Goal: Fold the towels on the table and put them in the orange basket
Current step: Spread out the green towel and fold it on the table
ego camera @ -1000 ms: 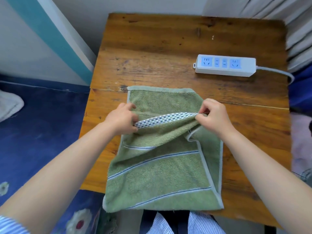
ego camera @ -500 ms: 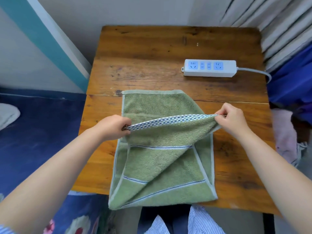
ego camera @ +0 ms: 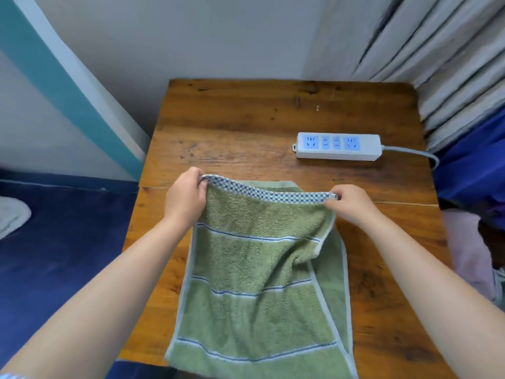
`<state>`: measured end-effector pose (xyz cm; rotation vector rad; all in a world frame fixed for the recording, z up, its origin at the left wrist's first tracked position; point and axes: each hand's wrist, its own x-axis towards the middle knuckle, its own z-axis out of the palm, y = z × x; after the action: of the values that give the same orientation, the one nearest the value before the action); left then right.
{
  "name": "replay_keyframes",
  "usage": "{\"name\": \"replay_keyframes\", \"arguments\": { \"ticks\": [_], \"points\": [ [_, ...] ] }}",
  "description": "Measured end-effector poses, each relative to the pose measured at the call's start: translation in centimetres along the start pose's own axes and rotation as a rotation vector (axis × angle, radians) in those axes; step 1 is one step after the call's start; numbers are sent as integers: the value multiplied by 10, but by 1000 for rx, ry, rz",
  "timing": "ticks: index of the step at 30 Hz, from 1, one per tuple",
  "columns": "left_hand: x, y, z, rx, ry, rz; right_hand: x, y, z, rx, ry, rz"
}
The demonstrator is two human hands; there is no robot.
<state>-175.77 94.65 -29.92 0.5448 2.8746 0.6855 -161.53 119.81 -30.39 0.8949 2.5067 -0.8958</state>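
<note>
Both hands hold the checkered edge of a green towel above a wooden table.

The left hand (ego camera: 185,198) and right hand (ego camera: 352,202) each pinch one corner of the towel (ego camera: 254,272), which lies doubled at the table's (ego camera: 246,119) 6 o'clock side; a power strip (ego camera: 338,146) sits at 2 o'clock.

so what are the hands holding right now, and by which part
Both grip the green towel by its checkered edge: the left hand pinches the left corner, the right hand the right corner. The far end lies on the table.
</note>
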Motion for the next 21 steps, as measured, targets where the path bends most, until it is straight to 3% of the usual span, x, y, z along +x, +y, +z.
{"name": "replay_keyframes", "arguments": {
  "ticks": [5,10,13,16,21],
  "points": [
    [23,-3,11,249,-256,-39,29,-19,10,-163,23,6],
    [38,-12,14,551,-526,-7,43,-27,15,-245,-117,-68],
    [47,-19,15,505,-512,68,42,-26,16,-272,-262,-72],
    [53,-21,20,435,-538,117,41,-22,16,-260,-254,-102],
    [53,-28,33,347,-611,49,41,-27,18,-189,-328,-148]
  ]
}}
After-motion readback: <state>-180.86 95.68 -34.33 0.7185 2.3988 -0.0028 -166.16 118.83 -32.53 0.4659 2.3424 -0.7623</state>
